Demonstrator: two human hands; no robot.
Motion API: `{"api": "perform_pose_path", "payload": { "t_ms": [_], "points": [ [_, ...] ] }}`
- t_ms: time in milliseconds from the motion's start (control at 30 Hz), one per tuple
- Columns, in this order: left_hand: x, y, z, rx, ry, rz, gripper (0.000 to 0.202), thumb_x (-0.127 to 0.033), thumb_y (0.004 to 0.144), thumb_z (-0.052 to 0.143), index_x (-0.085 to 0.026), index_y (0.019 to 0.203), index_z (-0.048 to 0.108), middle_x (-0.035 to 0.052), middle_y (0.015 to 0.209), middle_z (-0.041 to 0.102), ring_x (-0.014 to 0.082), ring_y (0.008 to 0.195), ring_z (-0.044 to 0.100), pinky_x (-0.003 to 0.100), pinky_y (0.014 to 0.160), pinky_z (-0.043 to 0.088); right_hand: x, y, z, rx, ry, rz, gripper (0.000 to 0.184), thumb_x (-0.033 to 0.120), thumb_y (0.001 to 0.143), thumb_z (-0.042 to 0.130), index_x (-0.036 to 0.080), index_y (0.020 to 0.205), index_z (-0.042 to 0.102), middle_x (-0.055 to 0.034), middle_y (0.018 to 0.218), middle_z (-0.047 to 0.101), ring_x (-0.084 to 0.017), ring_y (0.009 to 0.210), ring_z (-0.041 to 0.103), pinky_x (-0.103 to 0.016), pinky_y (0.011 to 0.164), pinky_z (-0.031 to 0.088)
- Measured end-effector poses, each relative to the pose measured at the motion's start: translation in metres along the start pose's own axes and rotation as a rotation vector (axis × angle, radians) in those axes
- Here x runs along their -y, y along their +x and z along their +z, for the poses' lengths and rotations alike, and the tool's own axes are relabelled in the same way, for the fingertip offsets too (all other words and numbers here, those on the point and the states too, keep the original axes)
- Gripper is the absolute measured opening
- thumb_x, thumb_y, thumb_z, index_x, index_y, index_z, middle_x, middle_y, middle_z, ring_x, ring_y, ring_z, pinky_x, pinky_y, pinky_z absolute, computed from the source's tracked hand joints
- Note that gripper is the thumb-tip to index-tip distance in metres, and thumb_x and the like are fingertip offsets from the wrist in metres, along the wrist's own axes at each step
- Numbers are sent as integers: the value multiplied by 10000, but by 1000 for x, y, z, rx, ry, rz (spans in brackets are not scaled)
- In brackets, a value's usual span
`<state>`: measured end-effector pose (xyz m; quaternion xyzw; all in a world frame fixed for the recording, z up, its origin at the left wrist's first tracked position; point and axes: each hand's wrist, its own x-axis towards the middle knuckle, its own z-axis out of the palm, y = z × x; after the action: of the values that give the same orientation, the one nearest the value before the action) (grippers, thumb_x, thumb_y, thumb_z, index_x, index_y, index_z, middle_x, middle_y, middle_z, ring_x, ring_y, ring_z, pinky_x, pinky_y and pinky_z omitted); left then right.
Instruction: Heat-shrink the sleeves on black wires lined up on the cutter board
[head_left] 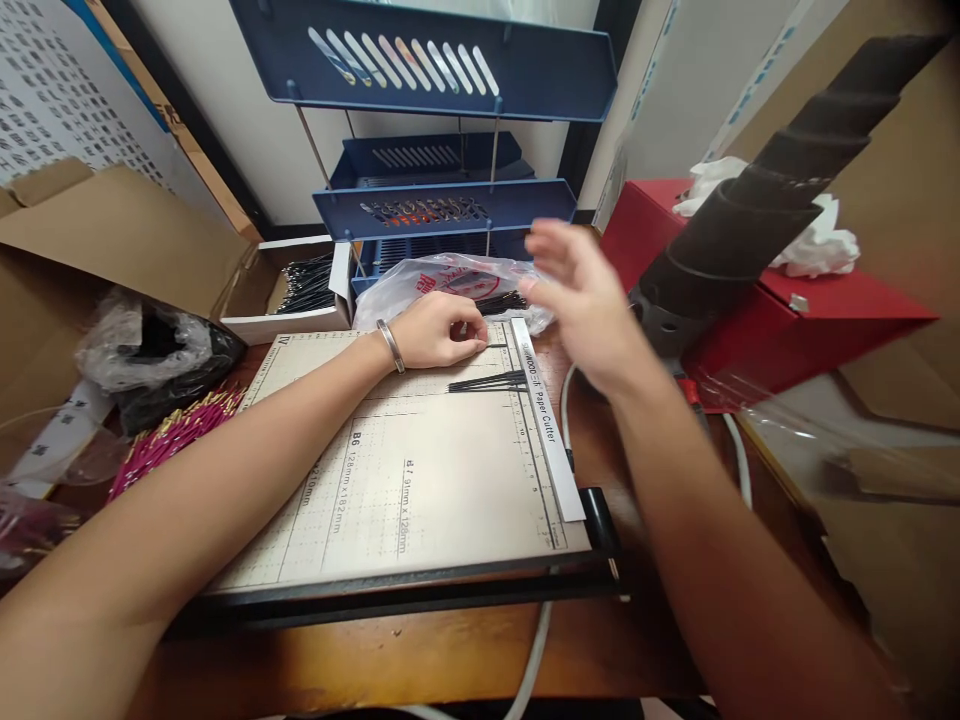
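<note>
The thin black strands (487,381) lie on the paper cutter (450,450) just on the near side of the left hand (442,335), their right ends meeting its flat white guide strip (547,420). That hand's fingers are curled, thumb and fingertip together; whether they grip anything I cannot tell. The right hand (577,290), blurred, is open and raised near a crinkled, translucent plastic bag (405,280). The cutter's pale, grid-printed board rests on a glossy brown wooden counter (360,650).

L hand (442,332) low, fingertips pinched tog.; R hand (581,300) raised, blurred, thumb apart from fingers
</note>
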<state>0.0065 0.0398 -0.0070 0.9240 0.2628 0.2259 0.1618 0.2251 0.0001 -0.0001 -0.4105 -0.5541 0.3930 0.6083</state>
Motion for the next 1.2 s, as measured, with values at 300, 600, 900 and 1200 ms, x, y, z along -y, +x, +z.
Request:
{"api": "perform_pose_path", "payload": {
  "t_ms": [300,600,900,1200],
  "points": [
    [2,0,1,-13,-4,-2,156,-289,893,712,-184,851,820,35,800,791,135,662,645,262,678,481,-65,-35,6,-66,75,207,584,356,665,799,289,1221,633,-98,1489,669,-331,1504,567,-571,1369,335],
    [0,-1,0,3,1,-7,161,-312,924,718,-197,877,820,43,856,807,159,743,696,284,746,519,-69,-25,1,76,182,281,704,341,590,886,309,1242,622,-88,1431,714,-345,1496,597,-593,1332,408],
    [-2,-1,1,-3,-9,-39,141,-274,890,695,-181,851,794,30,816,804,144,709,690,263,713,504,-65,-26,3,28,202,285,646,311,562,769,281,1193,633,-99,1384,712,-344,1452,607,-551,1327,396],
    [-1,-1,2,-4,-25,-62,131,-274,881,701,-182,837,783,29,822,815,151,722,707,259,717,517,-66,-26,4,28,146,268,621,301,568,738,284,1177,618,-81,1323,718,-328,1347,644,-542,1286,435]
  ]
}}
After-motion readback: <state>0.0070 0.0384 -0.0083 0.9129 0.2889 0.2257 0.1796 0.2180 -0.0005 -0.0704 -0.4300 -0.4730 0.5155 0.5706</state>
